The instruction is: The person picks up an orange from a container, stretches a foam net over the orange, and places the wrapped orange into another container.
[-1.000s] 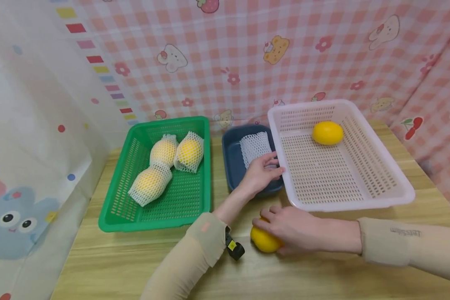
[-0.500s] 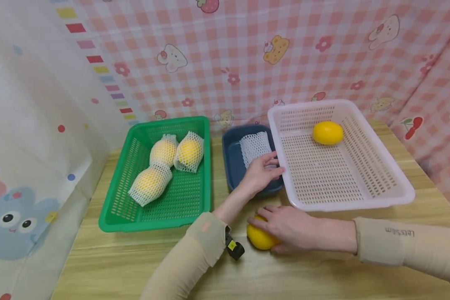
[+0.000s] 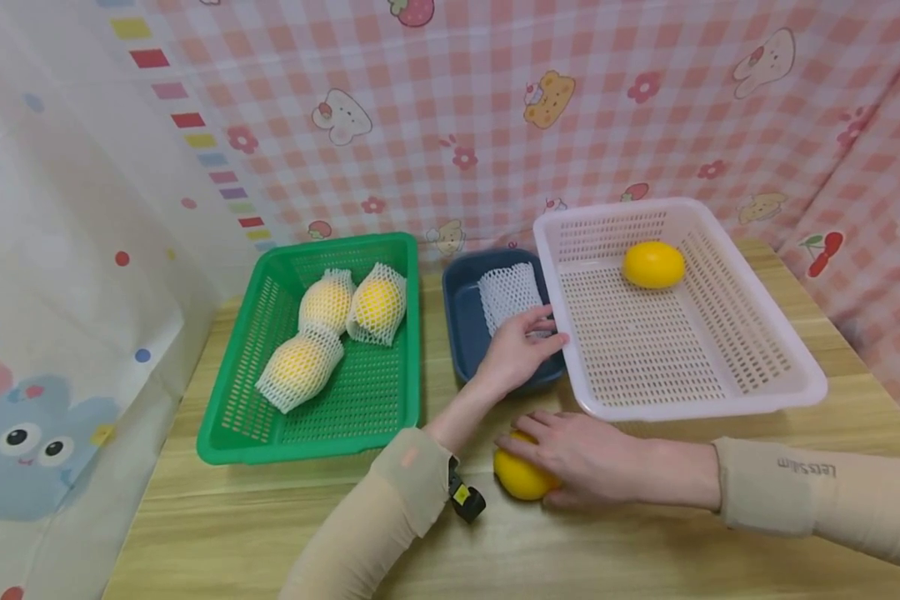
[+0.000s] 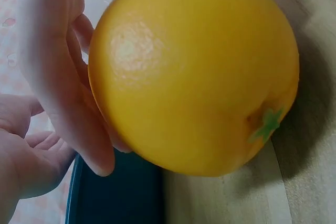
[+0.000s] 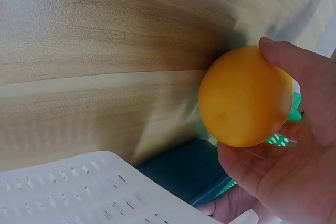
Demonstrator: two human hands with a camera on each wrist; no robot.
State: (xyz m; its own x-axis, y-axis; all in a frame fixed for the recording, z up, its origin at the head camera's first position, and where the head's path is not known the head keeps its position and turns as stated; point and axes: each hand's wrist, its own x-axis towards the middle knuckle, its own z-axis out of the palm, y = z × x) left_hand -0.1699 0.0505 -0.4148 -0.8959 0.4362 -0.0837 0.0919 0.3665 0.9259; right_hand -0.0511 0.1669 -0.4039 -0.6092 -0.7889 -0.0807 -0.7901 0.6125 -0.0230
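My right hand [image 3: 581, 462] holds an orange [image 3: 523, 473] low over the table, its thumb and fingers around the fruit. The left wrist view shows dimpled skin and a green star-shaped stem mark on this orange [image 4: 210, 77]. In the right wrist view, thumb and fingers press the orange [image 5: 244, 98] from opposite sides. My left hand [image 3: 516, 350] lies over the right side of a dark blue bin [image 3: 465, 350], fingertips right at the left rim of a white basket [image 3: 701, 408]. Inside the bin is a white foam net sleeve [image 3: 508, 292], partly covered by that hand.
A smooth yellow oval fruit [image 3: 654, 265] lies in the white basket's far part. On the left, a green basket [image 3: 360, 417] holds several yellow fruits in foam nets [image 3: 300, 367]. The wooden table [image 3: 645, 550] ends against a pink checked curtain [image 3: 450, 100].
My right hand has shifted slightly left with the orange and turned it a little. The left hand stays at the white basket's rim.
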